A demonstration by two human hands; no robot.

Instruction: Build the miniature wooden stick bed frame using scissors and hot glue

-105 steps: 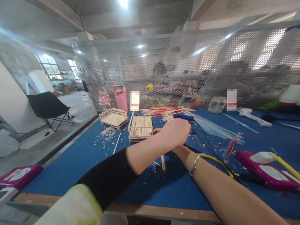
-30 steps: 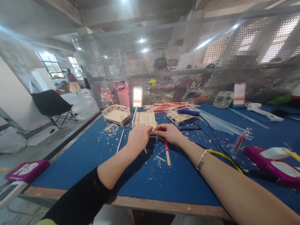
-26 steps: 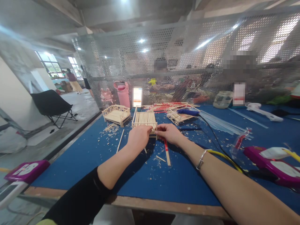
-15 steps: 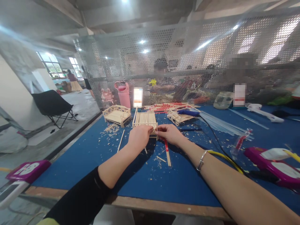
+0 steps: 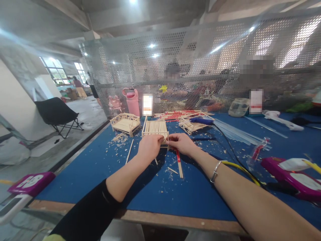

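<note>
In front of me on the blue table stands a miniature wooden bed (image 5: 155, 127) built of thin chopstick-like sticks, with a slatted top. Both hands meet at its near right corner. My left hand (image 5: 151, 146) is closed in a pinch on the front edge and covers part of it. My right hand (image 5: 182, 143) pinches the corner post from the right, thumb and fingertips together. Any small piece between the fingertips is hidden. Below the right hand lie red-ended chopsticks (image 5: 179, 164); a loose stick (image 5: 129, 151) rests left of my left hand.
Two similar stick models stand at the left (image 5: 125, 124) and right (image 5: 192, 124); a blue glue gun (image 5: 202, 119) lies on the right one. Behind are red-ended chopsticks (image 5: 180, 115) and a pink bottle (image 5: 132, 102). Clear glue sticks (image 5: 233, 132), a cable and a purple power strip (image 5: 293, 179) lie rightward.
Both hands keep their pinch at the bed's corner with almost no movement. The view has shifted very slightly.
</note>
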